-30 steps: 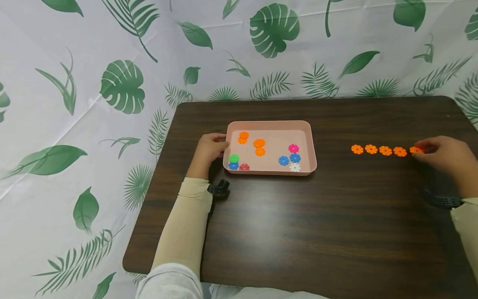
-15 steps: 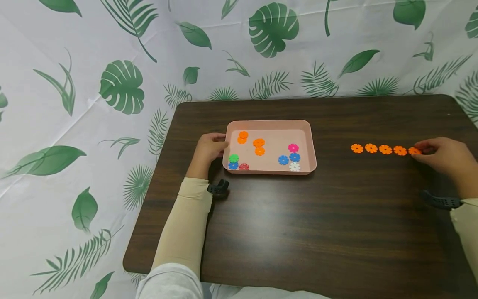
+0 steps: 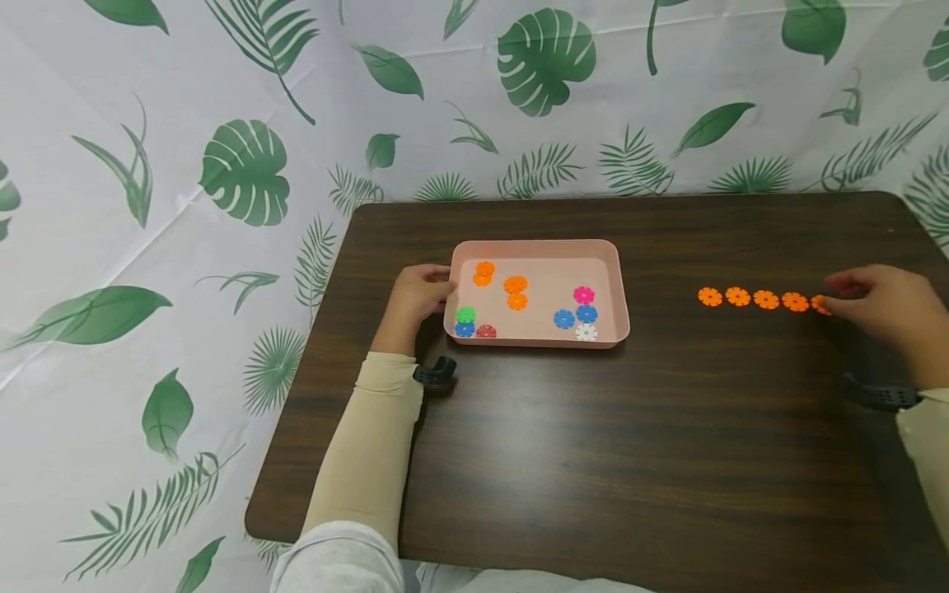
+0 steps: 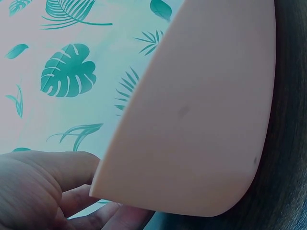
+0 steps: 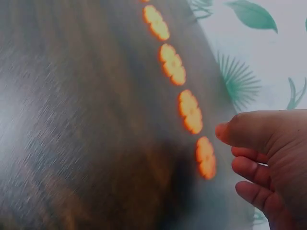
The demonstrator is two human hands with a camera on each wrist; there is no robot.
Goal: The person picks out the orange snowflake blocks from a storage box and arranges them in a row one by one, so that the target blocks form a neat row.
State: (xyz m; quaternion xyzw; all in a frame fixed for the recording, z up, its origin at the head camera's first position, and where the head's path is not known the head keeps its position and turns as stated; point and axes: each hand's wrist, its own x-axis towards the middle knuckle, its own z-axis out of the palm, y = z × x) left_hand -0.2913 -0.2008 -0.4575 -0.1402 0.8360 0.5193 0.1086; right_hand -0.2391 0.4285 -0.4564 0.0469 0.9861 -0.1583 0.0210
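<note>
At the right of the head view, on the brown counter [image 3: 593, 461], a row of five orange discs [image 3: 766, 300], all flat, with little gaps between. At the row's right end, near the right edge of the same view, the right hand [image 3: 885, 309], with part of the last disc [image 5: 206, 158] hidden behind the thumb. In the right wrist view, a clear gap between thumb and fingers, fingers a bit bent, nothing held, and that last disc just beside the hand, seemingly not touching. Near the middle of the head view, a pink tray [image 3: 544, 268], with the left hand [image 3: 418, 296] round its left side, thumb at the rim and fingers outside, likely to keep it steady. In the tray, more orange pieces [image 3: 516, 284] toward the upper left and middle, a green one [image 3: 465, 315] lower left, and a pink one [image 3: 584, 294] and a white one [image 3: 586, 332] at the right. By the look of it, busy with lining up orange discs, the fifth just about placed. For the next move, a need for a soft lift away, without a bump to the row; for any more orange, a careful pinch, because of overlapping pieces in the tray.
</note>
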